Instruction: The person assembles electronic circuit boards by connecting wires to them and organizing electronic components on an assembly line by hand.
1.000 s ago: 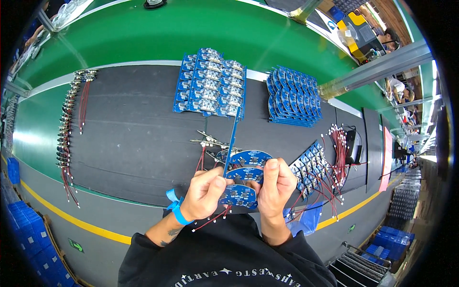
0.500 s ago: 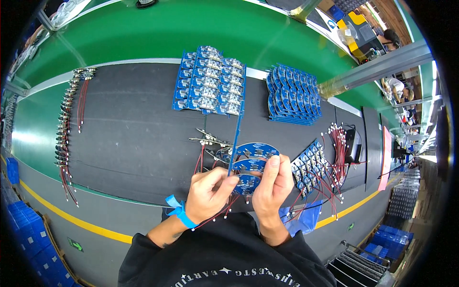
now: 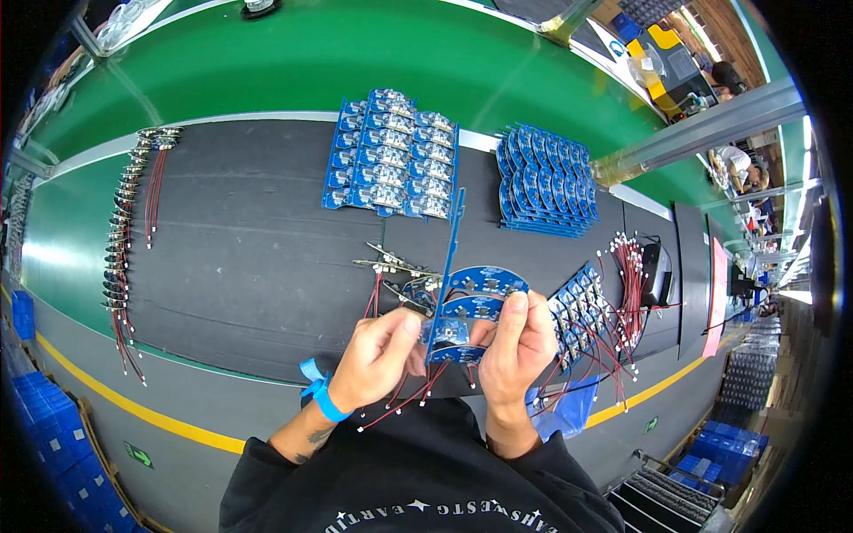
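Now your right hand (image 3: 514,355) pinches the blue board (image 3: 487,281) in the middle of the frame; your left hand (image 3: 373,360) is by its left edge, but I cannot tell if those fingers pinch.

Right hand (image 3: 514,354): grips a blue circuit panel (image 3: 487,281), thumb on top
Left hand (image 3: 373,358): beside the panel's long strip — contact unclear
Black mat (image 3: 249,240): two stacks of blue boards (image 3: 389,155) near the far edge
Left end: row of small boards (image 3: 121,238)
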{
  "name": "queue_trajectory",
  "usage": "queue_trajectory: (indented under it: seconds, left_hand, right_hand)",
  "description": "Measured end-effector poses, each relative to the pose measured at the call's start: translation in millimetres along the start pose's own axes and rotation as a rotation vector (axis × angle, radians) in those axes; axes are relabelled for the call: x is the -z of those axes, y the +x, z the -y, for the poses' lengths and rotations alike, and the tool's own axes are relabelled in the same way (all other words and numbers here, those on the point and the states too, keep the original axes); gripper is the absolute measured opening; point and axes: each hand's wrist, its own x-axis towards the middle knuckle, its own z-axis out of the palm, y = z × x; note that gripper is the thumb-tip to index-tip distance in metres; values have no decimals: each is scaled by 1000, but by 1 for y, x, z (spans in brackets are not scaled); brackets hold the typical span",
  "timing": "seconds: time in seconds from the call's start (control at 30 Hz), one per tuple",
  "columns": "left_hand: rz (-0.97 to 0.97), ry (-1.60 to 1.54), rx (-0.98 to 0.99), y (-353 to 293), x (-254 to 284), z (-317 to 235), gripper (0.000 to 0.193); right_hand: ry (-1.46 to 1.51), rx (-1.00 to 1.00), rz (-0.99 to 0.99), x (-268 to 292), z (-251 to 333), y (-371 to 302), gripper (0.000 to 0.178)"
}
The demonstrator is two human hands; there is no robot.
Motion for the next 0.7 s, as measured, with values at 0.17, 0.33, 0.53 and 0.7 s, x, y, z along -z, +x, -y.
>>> queue_trajectory:
  seconds: [0.17,0.33,0.53,0.7]
  left_hand:
    - [-70,216,54,10,3,1,24]
    - [-70,211,122,13,11,-3,27]
    - [-11,-351,222,21,28,-25,36]
    - [-50,271,89,46,29,-15,52]
  right_hand:
    - [17,18,-35,4,0,11,21]
    - [37,23,-71,19,2,16,16]
    - [97,-41,-104,39,9,23,23]
    - [277,-115,-47,44,3,27,23]
